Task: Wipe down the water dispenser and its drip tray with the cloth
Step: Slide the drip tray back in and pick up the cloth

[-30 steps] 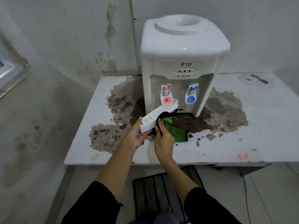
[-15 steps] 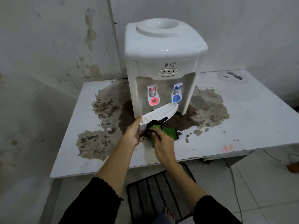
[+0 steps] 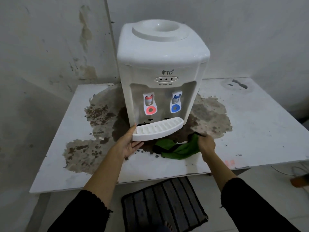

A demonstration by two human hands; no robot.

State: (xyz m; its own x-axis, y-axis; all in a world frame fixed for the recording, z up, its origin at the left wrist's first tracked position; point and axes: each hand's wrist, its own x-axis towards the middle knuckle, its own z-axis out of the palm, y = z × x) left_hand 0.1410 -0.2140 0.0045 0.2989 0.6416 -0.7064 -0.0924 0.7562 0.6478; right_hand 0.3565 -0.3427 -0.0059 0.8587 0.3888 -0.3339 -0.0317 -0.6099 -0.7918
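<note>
Toward the rear middle of the surface [image 3: 250, 131], your water dispenser [image 3: 162, 67] stands upright on a broad brown stain [image 3: 209, 114]. Its drip tray [image 3: 158, 130] sits at the foot of the front face, below the red tap [image 3: 150, 104] and blue tap [image 3: 175, 102], with its left end slightly proud and lower than its right.

Your left hand [image 3: 127, 144] has an open grip, fingers straight, cupping the tray's left end and underside. Your right hand [image 3: 206, 144] has a closed grip, pinching one end of the green cloth [image 3: 177, 150]; the rest of the cloth lies bunched on the surface just in front of the tray.

Judgement: the tray is being seated, and the wiping of the body appears to be outstanding. The next move calls for pressing the tray level into its slot, then gathering the cloth into a pad before lifting it to the casing.

Room: open surface lies to the right of the dispenser and along the front edge. The wall [image 3: 50, 47] stands close behind and to the left, so the rear panels will be awkward to reach. A floor mat [image 3: 165, 206] lies below the front edge.
</note>
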